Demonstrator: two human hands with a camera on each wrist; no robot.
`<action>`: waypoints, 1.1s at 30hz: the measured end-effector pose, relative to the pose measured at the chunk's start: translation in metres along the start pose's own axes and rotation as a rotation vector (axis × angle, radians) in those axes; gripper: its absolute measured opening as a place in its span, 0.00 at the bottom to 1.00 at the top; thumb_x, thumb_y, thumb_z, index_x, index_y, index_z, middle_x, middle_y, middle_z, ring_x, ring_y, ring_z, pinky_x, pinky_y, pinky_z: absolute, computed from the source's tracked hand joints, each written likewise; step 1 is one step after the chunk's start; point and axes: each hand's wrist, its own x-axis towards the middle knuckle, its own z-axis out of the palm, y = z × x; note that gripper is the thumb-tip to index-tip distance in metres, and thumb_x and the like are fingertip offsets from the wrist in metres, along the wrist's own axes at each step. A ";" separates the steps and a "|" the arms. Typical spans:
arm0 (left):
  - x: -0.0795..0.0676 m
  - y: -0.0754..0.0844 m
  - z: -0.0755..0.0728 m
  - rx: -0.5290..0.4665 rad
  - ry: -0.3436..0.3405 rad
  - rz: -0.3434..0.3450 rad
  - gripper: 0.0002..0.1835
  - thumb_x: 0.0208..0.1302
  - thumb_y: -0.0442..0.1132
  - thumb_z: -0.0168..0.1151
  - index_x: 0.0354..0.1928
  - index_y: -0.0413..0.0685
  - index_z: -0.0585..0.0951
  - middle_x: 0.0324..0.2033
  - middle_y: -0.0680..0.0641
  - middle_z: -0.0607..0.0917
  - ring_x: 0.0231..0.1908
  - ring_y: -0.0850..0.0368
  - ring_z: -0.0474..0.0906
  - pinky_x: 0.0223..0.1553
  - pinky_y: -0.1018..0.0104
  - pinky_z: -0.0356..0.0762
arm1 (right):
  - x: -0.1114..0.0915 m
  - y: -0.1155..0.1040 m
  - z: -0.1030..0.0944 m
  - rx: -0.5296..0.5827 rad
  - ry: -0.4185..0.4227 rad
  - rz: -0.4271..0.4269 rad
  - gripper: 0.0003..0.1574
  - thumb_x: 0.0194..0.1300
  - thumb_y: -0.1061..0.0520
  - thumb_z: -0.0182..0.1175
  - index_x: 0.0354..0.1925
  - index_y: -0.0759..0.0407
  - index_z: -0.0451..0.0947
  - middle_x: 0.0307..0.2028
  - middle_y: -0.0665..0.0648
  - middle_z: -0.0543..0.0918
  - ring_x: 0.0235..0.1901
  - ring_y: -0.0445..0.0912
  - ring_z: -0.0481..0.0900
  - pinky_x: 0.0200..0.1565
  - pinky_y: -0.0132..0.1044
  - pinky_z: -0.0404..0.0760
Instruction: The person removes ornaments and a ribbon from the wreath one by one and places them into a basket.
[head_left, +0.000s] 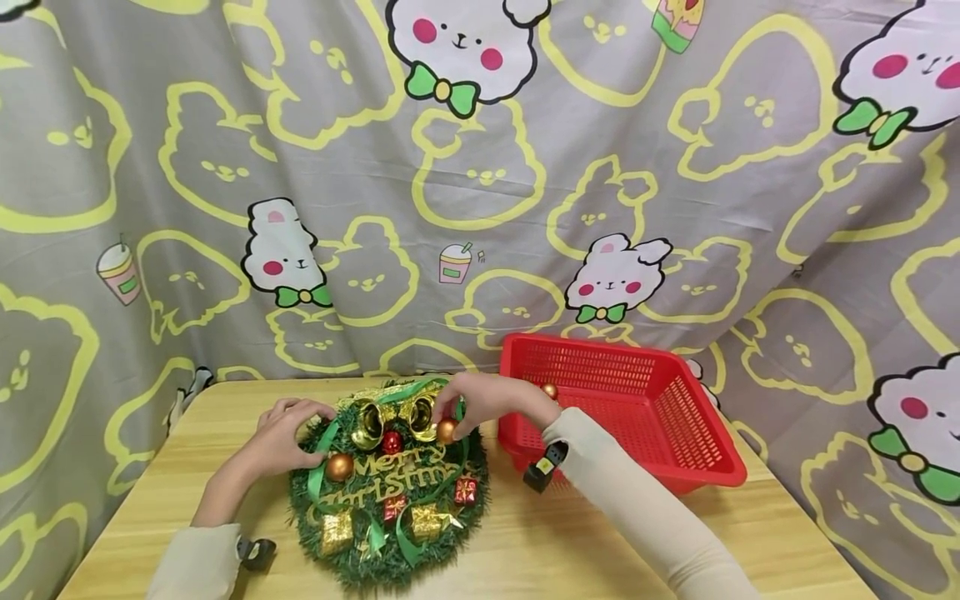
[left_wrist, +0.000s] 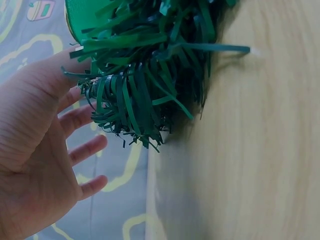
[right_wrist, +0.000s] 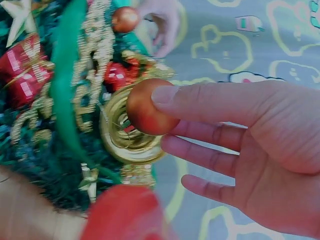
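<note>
A green tinsel wreath (head_left: 387, 554) lies on the wooden table, bearing gold bells (head_left: 369, 423), small wrapped gift boxes (head_left: 337, 532) and gold "Merry Christmas" lettering. My right hand (head_left: 480, 398) pinches a copper-coloured ball ornament (right_wrist: 150, 106) between thumb and fingers, above the wreath's upper right by the right bell. At the wreath's left edge is my left hand (head_left: 287, 437), fingers spread and loosely bent, thumb against the tinsel (left_wrist: 135, 100). Close to that thumb, a second copper ball (head_left: 340, 467) sits on the wreath. In the left wrist view, the thumb tip is hidden behind tinsel.
A red plastic basket (head_left: 705, 417) stands to the right of the wreath, with another copper ball (head_left: 550, 390) inside at its left. Behind the wooden table (head_left: 555, 550) hangs a grey patterned curtain (head_left: 480, 183).
</note>
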 end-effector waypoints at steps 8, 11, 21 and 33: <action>-0.001 0.002 0.000 -0.002 0.009 -0.004 0.31 0.44 0.37 0.81 0.54 0.52 0.81 0.58 0.41 0.81 0.63 0.30 0.62 0.61 0.25 0.50 | -0.012 -0.006 -0.021 0.028 0.050 -0.050 0.17 0.61 0.63 0.72 0.49 0.55 0.87 0.44 0.49 0.88 0.46 0.38 0.83 0.50 0.31 0.83; -0.001 0.003 0.000 -0.003 0.002 -0.012 0.31 0.44 0.37 0.81 0.55 0.52 0.81 0.58 0.41 0.81 0.64 0.31 0.62 0.62 0.25 0.50 | -0.016 -0.007 -0.026 0.031 0.059 -0.062 0.16 0.61 0.63 0.72 0.48 0.56 0.86 0.43 0.49 0.88 0.45 0.39 0.83 0.50 0.31 0.83; -0.003 0.002 0.001 -0.005 0.005 -0.006 0.32 0.43 0.37 0.82 0.54 0.52 0.81 0.58 0.41 0.82 0.63 0.31 0.63 0.61 0.25 0.51 | -0.028 -0.004 -0.038 0.005 0.018 -0.048 0.15 0.60 0.63 0.72 0.47 0.57 0.86 0.42 0.50 0.88 0.45 0.38 0.84 0.50 0.33 0.84; -0.001 0.000 0.000 -0.016 -0.003 -0.011 0.31 0.45 0.37 0.80 0.55 0.52 0.81 0.59 0.41 0.81 0.63 0.31 0.62 0.61 0.26 0.50 | -0.056 0.003 -0.061 -0.083 0.027 0.054 0.17 0.59 0.62 0.73 0.48 0.55 0.86 0.43 0.49 0.88 0.43 0.42 0.85 0.44 0.30 0.83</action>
